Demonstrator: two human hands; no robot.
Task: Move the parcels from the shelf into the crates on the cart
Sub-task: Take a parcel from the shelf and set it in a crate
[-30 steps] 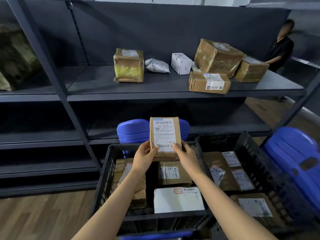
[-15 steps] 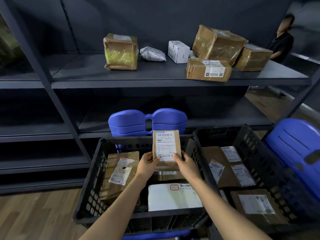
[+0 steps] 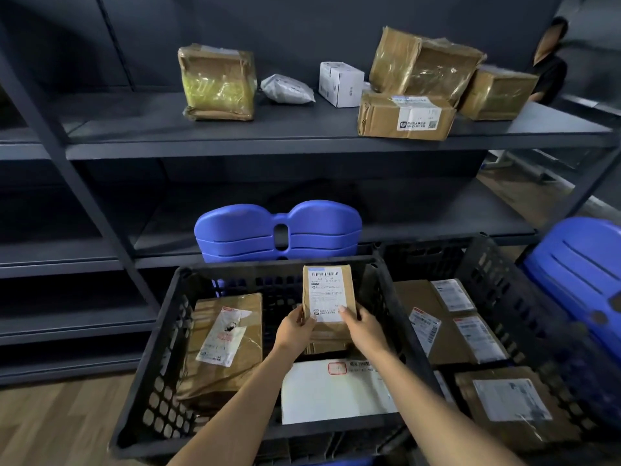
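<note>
I hold a small brown parcel (image 3: pixel 327 294) with a white label upright inside the left black crate (image 3: pixel 158 351). My left hand (image 3: pixel 295 331) grips its lower left edge and my right hand (image 3: pixel 364 329) grips its lower right edge. Beneath it lie a large brown parcel (image 3: pixel 223 344), a white flat envelope (image 3: pixel 332 391) and another brown box. The right black crate (image 3: pixel 497 274) holds several labelled brown parcels. On the dark shelf (image 3: pixel 302 136) stand a yellow-taped box (image 3: pixel 218 84), a grey bag (image 3: pixel 287 89), a white box (image 3: pixel 341 83) and three brown boxes (image 3: pixel 406 117).
Blue plastic stools (image 3: pixel 279 232) are stacked behind the left crate, and another blue stool (image 3: pixel 578 274) stands at the right. A person in black (image 3: pixel 551 62) is behind the shelf's right end. Wooden floor (image 3: pixel 57 422) shows at lower left.
Both hands have lowered the small parcel from above the crate rim down into the left crate. The view has tilted downward.
</note>
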